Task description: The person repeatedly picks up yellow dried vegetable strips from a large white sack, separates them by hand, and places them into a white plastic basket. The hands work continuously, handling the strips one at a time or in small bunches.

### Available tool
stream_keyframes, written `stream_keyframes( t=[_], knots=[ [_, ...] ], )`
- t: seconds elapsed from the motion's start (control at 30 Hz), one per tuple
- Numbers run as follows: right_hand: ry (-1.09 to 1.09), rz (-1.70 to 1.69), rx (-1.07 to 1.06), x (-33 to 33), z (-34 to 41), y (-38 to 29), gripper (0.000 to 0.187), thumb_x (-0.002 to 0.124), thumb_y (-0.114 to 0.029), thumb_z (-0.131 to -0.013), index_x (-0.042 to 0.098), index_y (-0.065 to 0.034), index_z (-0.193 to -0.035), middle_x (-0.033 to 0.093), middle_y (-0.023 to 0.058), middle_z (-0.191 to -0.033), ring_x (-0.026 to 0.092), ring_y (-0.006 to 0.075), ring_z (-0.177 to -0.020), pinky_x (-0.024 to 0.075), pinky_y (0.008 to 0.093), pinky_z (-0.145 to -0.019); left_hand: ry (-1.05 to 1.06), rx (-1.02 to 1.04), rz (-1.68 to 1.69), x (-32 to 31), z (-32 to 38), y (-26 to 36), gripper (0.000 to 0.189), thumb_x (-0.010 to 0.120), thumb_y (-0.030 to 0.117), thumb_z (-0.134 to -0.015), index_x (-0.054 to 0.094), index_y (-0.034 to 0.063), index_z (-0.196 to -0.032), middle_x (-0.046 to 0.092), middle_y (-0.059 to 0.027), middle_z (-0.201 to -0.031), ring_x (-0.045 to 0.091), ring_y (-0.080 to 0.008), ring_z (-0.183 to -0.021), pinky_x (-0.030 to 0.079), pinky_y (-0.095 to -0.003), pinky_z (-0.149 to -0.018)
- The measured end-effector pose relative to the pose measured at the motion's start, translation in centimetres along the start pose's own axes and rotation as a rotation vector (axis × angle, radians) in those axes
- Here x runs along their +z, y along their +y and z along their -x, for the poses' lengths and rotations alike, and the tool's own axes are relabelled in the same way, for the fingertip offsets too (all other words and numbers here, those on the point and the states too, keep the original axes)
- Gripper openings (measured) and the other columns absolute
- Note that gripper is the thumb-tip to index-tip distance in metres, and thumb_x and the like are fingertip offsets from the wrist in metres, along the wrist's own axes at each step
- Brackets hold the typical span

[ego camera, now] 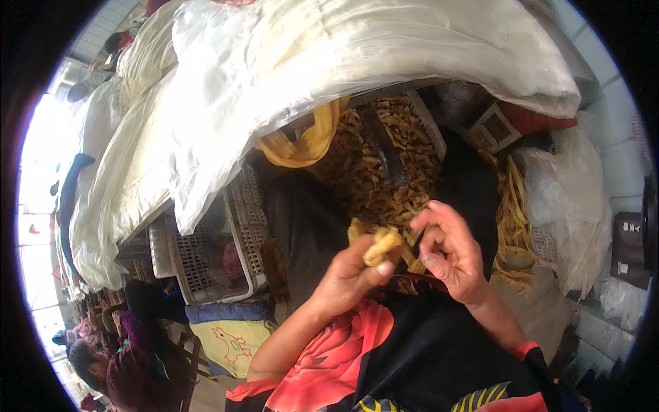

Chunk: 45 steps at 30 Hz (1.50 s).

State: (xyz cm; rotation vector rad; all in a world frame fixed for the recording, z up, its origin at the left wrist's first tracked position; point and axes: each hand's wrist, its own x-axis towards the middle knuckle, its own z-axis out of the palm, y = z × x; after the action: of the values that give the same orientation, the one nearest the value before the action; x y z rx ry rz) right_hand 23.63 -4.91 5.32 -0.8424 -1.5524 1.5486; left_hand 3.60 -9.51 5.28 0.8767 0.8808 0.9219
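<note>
My left hand (347, 278) is shut on a folded bundle of yellow, leathery-looking strip (383, 246), its thumb pressed along the lower side. A tail of the strip hangs down between the two hands. My right hand (450, 252) is just right of the bundle, fingers curled but apart, slightly blurred; I see nothing gripped in it. Beyond both hands, between my knees, many small brown-yellow cut pieces (360, 177) fill a container with a pale rim (431, 126). A dark flat bar (383, 149) lies across the pieces.
White plastic sheeting (360, 46) covers the surface ahead, with a yellow strip loop (304, 157) hanging beneath. Long yellow strips (515, 211) hang at right near a clear plastic bag (566, 201). A plastic crate (239, 293) stands left. Another person (139, 360) sits lower left.
</note>
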Motion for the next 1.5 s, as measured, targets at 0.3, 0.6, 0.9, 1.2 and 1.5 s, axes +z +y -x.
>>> stream_keyframes(
  t=[0.3, 0.6, 0.9, 1.2, 1.5],
  knots=[
    [-0.054, 0.775, -0.716, 1.4, -1.3, -1.0, 0.022, 0.066, -0.010, -0.068, 0.063, -0.0056, -0.089, 0.059, 0.0028, -0.085, 0.056, 0.0178, -0.064, 0.0443, 0.0305, -0.055, -0.186, -0.116, 0.144, 0.4, -0.1, -1.5, 0.031, 0.052, 0.028, -0.094, 0.050, 0.0051, -0.115, 0.054, 0.0017, -0.081, 0.047, -0.0046, -0.068, 0.037, -0.0170, -0.058],
    [0.171, 0.224, 0.085, 1.7, -0.8, 1.2, 0.022, 0.057, 0.001, -0.081, 0.055, -0.0011, -0.103, 0.062, 0.0100, -0.081, 0.062, 0.0242, -0.065, 0.0502, 0.0302, -0.062, -0.017, -0.102, 0.116, 0.2, -1.2, -2.3, 0.027, 0.059, 0.027, -0.091, 0.058, 0.0025, -0.101, 0.059, -0.0016, -0.077, 0.052, -0.0067, -0.065, 0.039, -0.0191, -0.056],
    [-0.073, 0.249, 0.267, -0.3, -1.9, 3.2, 0.012, 0.060, -0.013, -0.088, 0.056, -0.0029, -0.094, 0.056, 0.0026, -0.073, 0.053, 0.0093, -0.058, 0.0432, 0.0238, -0.054, 0.290, -0.130, -0.207, -1.8, -3.0, -3.7, 0.021, 0.062, 0.018, -0.089, 0.064, 0.0009, -0.078, 0.054, 0.0037, -0.062, 0.045, -0.0025, -0.057, 0.037, -0.0213, -0.049],
    [0.008, -0.687, 0.232, -4.6, -6.7, 2.2, 0.019, 0.062, -0.016, -0.085, 0.063, 0.0023, -0.078, 0.056, 0.0088, -0.059, 0.048, 0.0103, -0.047, 0.0364, 0.0265, -0.039, 0.225, -0.052, 0.186, -5.2, -4.0, -3.2, 0.016, 0.071, 0.004, -0.075, 0.063, -0.0012, -0.088, 0.065, -0.0056, -0.076, 0.061, -0.0111, -0.069, 0.049, -0.0248, -0.062],
    [0.063, -0.513, 0.503, -5.4, -4.4, 5.1, 0.031, 0.057, -0.028, -0.090, 0.062, 0.0012, -0.099, 0.059, 0.0066, -0.074, 0.048, 0.0118, -0.052, 0.0418, 0.0246, -0.050, 0.682, -0.204, 0.183, -6.5, -3.9, -5.3, 0.014, 0.052, 0.013, -0.089, 0.060, 0.0017, -0.090, 0.064, -0.0130, -0.087, 0.062, -0.0234, -0.078, 0.049, -0.0343, -0.068]
  ],
)
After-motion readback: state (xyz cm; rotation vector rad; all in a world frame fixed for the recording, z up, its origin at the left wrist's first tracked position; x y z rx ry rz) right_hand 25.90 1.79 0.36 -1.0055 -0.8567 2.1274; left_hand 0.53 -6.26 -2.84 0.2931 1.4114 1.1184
